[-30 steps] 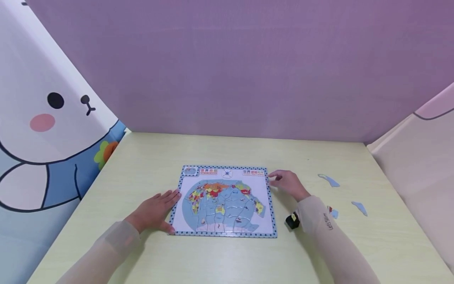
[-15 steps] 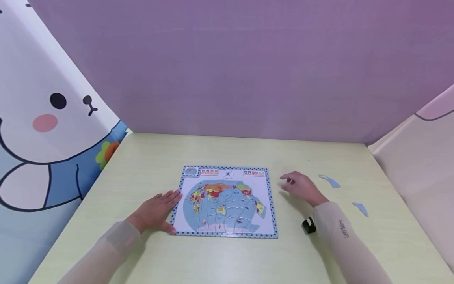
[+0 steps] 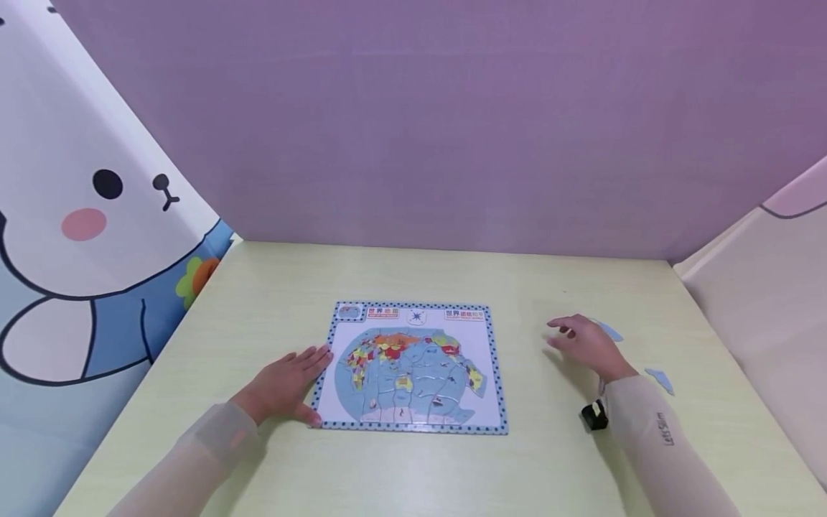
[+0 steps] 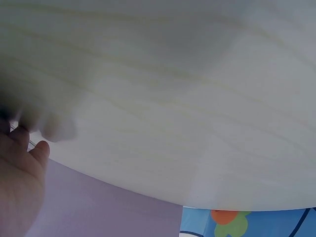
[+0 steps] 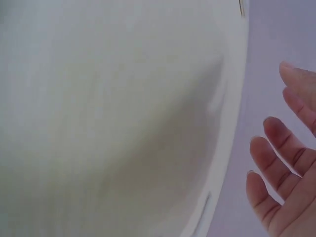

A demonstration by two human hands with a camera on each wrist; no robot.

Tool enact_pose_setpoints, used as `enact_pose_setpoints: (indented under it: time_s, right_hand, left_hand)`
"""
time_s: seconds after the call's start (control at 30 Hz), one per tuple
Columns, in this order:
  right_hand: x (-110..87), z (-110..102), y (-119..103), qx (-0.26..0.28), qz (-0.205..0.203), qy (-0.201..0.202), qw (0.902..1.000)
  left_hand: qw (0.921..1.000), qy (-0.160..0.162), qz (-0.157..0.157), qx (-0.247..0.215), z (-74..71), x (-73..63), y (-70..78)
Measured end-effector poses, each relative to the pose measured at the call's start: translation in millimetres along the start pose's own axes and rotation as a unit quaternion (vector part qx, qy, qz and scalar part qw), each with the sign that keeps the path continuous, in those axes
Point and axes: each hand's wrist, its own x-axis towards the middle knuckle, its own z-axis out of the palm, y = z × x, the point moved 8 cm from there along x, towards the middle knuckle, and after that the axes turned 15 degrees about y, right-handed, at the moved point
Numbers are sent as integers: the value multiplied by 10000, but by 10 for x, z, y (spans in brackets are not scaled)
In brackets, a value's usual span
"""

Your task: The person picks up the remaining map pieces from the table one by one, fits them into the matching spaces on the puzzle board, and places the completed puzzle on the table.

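Lying on the pale table, a world-map puzzle, dotted blue border, multicoloured globe gapped at right, straight-fingered left hand touching the puzzle's left edge, right hand loosely curled, empty, near two blue pieces.

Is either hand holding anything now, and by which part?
Nothing appears held: the left hand touches the puzzle board at its left edge; the right hand looks empty.

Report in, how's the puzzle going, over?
Left hand touching puzzle edge. Right hand empty, partly hiding one loose piece from view. Puzzle unfinished, gap on right.
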Motion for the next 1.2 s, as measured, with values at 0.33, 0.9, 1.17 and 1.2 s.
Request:
enact_pose_setpoints:
  time_s: [0.33, 0.9, 1.17, 1.2]
  right_hand:
    - [-80, -418, 224, -81, -31, 467, 9989]
    - [-133, -624, 581, -218, 303, 379, 9986]
    - [-116, -546, 710, -599, 560, -180, 9965]
    - [-112, -543, 715, -621, 578, -190, 9962]
  left_hand:
    - [10000, -1, -15, 4, -6, -9, 7]
    - [10000, 36, 0, 25, -14, -25, 14]
    - [9999, -49, -43, 89, 2, -9, 28]
    - [10000, -45, -27, 79, -3, -8, 32]
